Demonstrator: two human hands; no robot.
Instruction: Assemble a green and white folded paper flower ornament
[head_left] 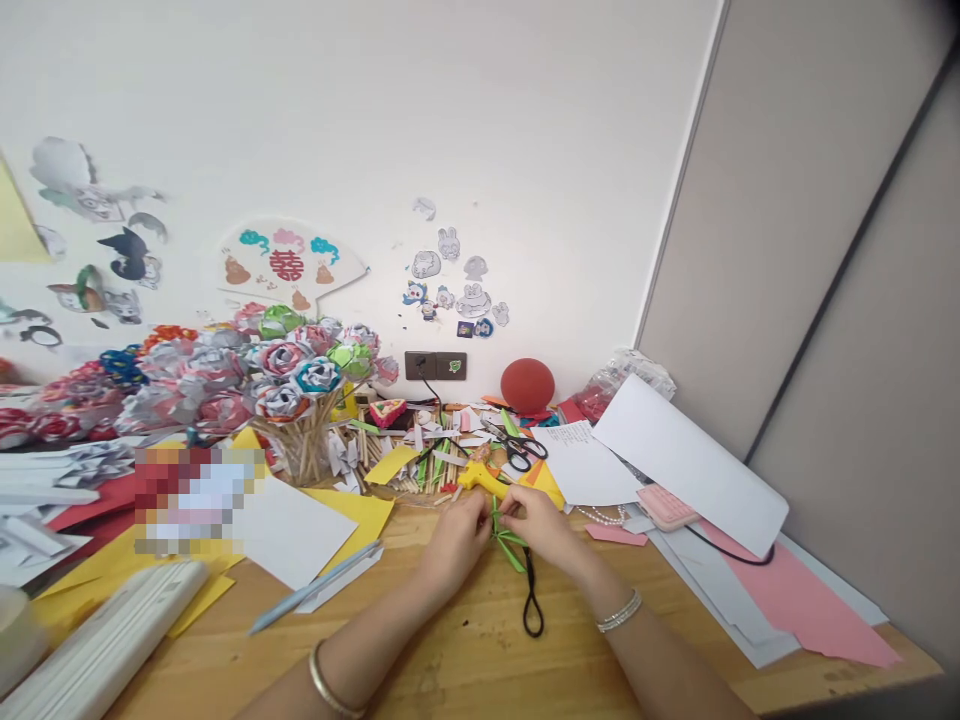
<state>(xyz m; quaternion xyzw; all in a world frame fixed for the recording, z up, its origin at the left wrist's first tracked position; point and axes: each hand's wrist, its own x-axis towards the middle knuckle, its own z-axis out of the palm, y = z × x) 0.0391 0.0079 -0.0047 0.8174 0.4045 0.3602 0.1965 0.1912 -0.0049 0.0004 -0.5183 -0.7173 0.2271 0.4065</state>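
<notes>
Green paper strips [512, 555], one bunch, at mid-tabletop [450, 650], well in from the right edge, pinched between the hands. Left hand [459, 528]: fingers closed on the bunch from one side. Right hand [541, 518]: fingers drawn narrow on it from the other; which strip each grips is too small to tell. Risks, as judged: narrow strips could crease or tear under an uneven pull, or slip out if either pinch slackens. Yellow glue gun [484, 478], lying just beyond the fingertips towards the far edge; a forward push of the knuckles could nudge it into the litter behind. Black loop [532, 610], one, hanging towards the near edge from beside the strips; a wrist swept across could catch it and drag the work askew. Scissors [513, 441], black-handled, beyond the right hand; an inattentive reach could knock them. Containers: one clear holder [289, 460], left of centre towards the far edge, bearing wooden sticks [311, 425] topped with paper flowers [283, 357] in pink, white, green and blue; top-heavy, liable to tip if bumped. One clear plastic bag [637, 372], crumpled, near the far right corner, with red contents [596, 397] showing through.
</notes>
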